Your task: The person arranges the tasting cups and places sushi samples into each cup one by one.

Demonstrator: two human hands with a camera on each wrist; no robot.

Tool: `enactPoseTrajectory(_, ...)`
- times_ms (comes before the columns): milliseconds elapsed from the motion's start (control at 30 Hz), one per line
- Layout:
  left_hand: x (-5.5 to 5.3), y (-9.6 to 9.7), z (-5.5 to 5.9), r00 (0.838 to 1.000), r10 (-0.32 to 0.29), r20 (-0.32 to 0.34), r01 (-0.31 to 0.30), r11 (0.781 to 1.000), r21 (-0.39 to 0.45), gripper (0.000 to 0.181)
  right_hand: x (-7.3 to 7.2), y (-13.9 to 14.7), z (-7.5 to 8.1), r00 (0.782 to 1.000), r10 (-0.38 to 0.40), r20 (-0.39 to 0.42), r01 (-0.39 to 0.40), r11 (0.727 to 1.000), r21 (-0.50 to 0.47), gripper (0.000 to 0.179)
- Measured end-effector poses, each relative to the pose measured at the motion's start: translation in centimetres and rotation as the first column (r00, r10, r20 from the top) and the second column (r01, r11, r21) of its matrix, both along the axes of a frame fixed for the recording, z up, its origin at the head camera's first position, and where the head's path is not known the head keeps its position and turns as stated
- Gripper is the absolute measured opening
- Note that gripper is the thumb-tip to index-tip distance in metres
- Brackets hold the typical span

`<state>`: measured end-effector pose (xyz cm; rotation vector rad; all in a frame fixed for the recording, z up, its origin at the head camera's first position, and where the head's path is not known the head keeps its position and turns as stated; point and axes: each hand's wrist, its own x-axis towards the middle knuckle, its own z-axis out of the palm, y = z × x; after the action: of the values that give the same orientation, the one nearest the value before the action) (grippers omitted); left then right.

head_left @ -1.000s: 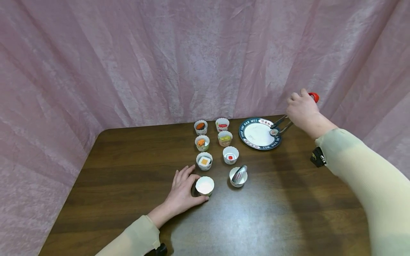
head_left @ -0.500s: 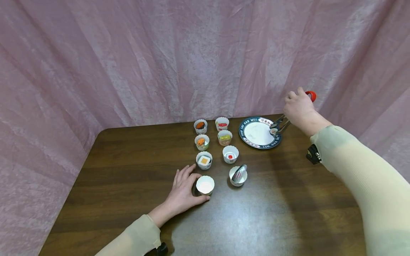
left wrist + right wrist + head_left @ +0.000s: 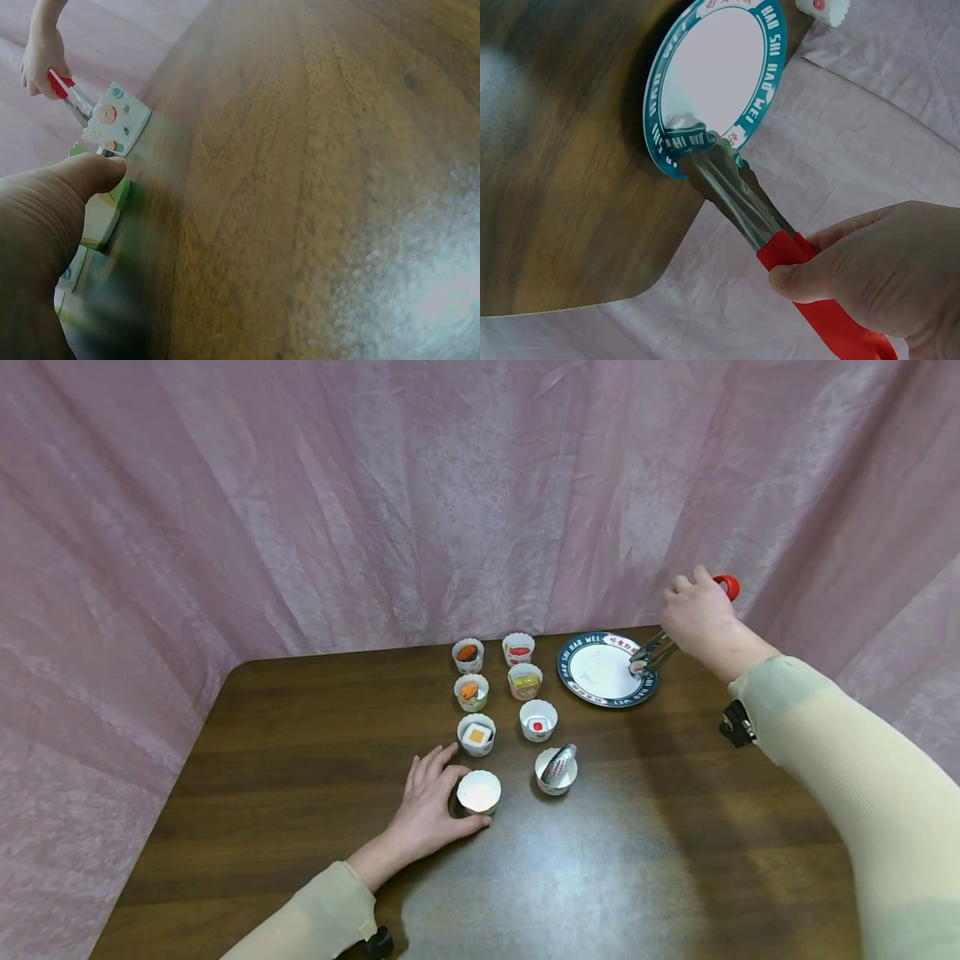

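My left hand (image 3: 427, 806) curls its thumb and forefinger round a white paper baking cup (image 3: 479, 795), whose inside shows nothing in it. In the left wrist view the thumb (image 3: 101, 172) lies across a green-patterned cup (image 3: 103, 221). My right hand (image 3: 701, 620) grips metal tongs with red handles (image 3: 795, 262) over the right side of a round plate (image 3: 596, 667) with a blue-green lettered rim. Between the tong tips, at the plate's rim, sits a small toy sushi roll (image 3: 637, 668), partly hidden by the metal.
Two columns of cups stand left of the plate, with toy food inside: orange-topped pieces (image 3: 468, 653), a white-and-yellow square (image 3: 477, 736), a red-centred piece (image 3: 537, 725) and a silvery fish piece (image 3: 558, 766). A pink curtain (image 3: 420, 502) hangs behind the wooden table (image 3: 315, 727).
My right hand has shifted slightly left, and the tong arms have drawn closer together around the sushi roll. The left hand stays at its cup.
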<state>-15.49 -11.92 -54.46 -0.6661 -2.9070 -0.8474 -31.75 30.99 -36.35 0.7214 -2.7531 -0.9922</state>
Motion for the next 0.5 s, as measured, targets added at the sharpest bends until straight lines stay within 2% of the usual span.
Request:
enactPoseTrajectory(233,0.0,-0.1,0.0,1.0,0.003,0.0,-0.003,1.0,0.012,0.065,0.3,0.0,0.1,1.0,0.025,-0.017,-0.025,1.0,-0.004,0.009)
enactPoseTrajectory(500,-0.1,-0.3,-0.1,1.0,0.012,0.022,-0.012,1.0,-0.007,0.065,1.1,0.3,0.5,0.992,0.098,-0.085,-0.106,0.991,-0.086,0.027)
